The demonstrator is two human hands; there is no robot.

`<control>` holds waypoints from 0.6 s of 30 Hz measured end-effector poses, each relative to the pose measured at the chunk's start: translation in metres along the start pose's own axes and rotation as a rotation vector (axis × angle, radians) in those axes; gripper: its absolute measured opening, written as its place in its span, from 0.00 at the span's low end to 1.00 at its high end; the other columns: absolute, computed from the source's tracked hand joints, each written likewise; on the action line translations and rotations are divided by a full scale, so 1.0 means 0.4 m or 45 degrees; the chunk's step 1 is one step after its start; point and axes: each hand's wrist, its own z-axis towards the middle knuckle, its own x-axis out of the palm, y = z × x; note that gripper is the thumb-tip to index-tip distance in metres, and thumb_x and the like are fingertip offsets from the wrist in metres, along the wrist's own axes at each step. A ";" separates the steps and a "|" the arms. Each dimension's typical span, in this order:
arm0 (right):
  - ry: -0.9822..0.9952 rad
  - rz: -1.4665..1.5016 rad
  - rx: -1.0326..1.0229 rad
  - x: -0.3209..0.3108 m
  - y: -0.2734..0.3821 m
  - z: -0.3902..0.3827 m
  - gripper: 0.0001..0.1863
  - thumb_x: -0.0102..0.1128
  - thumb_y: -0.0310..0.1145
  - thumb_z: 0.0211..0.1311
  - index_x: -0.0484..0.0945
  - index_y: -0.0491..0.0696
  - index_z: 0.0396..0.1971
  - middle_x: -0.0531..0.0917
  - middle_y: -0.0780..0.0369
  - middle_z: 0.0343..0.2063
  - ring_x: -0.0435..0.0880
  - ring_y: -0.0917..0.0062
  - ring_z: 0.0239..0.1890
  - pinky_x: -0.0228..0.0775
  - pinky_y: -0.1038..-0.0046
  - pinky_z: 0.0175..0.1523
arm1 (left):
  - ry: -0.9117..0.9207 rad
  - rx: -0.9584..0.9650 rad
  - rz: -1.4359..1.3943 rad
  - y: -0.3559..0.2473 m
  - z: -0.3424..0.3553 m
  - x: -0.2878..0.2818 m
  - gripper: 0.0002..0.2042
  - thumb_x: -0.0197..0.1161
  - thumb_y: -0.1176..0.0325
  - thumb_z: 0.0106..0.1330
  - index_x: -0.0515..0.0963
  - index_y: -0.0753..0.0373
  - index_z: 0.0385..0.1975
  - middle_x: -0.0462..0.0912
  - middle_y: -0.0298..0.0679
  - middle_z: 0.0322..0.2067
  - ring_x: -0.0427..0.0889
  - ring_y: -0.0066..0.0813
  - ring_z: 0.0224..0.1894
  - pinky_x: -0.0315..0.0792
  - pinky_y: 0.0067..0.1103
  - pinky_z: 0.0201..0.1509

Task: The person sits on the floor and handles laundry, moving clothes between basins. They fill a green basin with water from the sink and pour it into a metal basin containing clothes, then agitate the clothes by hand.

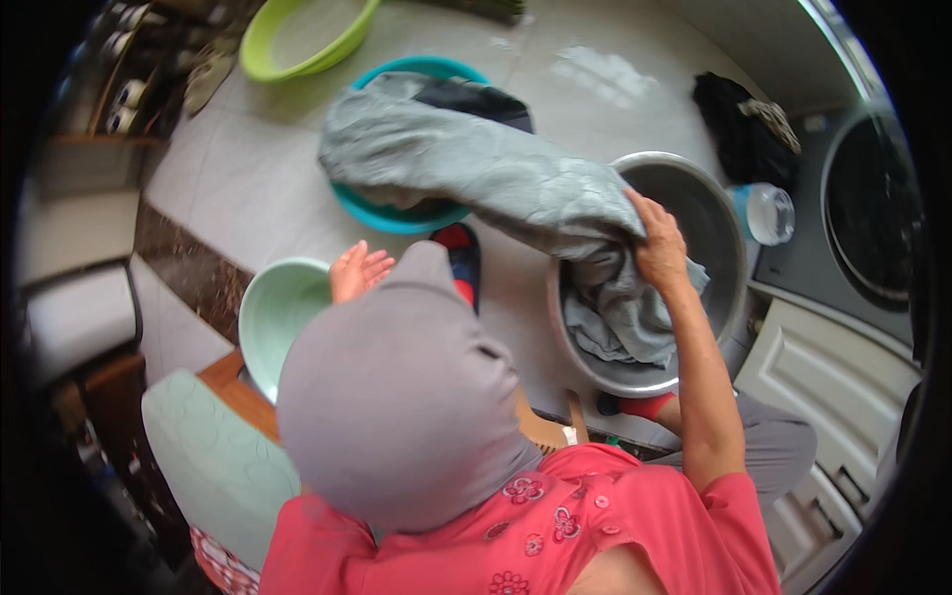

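A long piece of grey cloth [555,188] stretches from a teal basin [412,223] at the far middle into a large metal basin [739,258] on the right. My right hand [659,241] is closed on the cloth over the metal basin's inner edge, and below it the cloth falls in folds inside. Palm up with fingers spread, my left hand [359,271] holds nothing. It is beside the rim of a pale green basin [283,307]. A dark cloth [476,101] lies in the teal basin. Part of my left arm is hidden behind a grey cap [397,397].
A lime-green basin [342,50] stands at the far left, near a shoe rack [124,139]. On the right are a black bag-like bundle [739,129], a clear plastic container [769,213], a front-loading washing machine [818,208] and white cabinets [823,372]. My slippered foot [461,263] is near the teal basin.
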 end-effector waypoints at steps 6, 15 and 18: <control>0.145 0.031 0.019 -0.020 0.045 0.024 0.44 0.61 0.20 0.48 0.56 0.55 0.69 0.69 0.55 0.60 0.68 0.57 0.61 0.61 0.61 0.65 | -1.064 0.419 0.951 0.061 -0.249 -0.310 0.33 0.68 0.62 0.60 0.61 0.72 0.61 0.65 0.59 0.58 0.68 0.49 0.59 0.66 0.40 0.60; 0.269 0.010 -0.096 -0.168 0.089 -0.180 0.46 0.70 0.23 0.45 0.56 0.46 0.67 0.64 0.46 0.62 0.65 0.51 0.63 0.59 0.60 0.66 | -1.426 -0.271 1.555 0.178 -0.436 -0.562 0.47 0.70 0.61 0.56 0.45 0.71 0.68 0.56 0.63 0.64 0.59 0.57 0.66 0.59 0.44 0.67; 0.282 0.014 -0.090 -0.203 0.065 -0.228 0.45 0.70 0.24 0.45 0.57 0.46 0.67 0.65 0.45 0.61 0.66 0.52 0.62 0.60 0.60 0.65 | -1.363 -0.213 1.530 0.185 -0.399 -0.625 0.51 0.71 0.59 0.54 0.42 0.72 0.69 0.59 0.65 0.62 0.61 0.58 0.65 0.60 0.40 0.67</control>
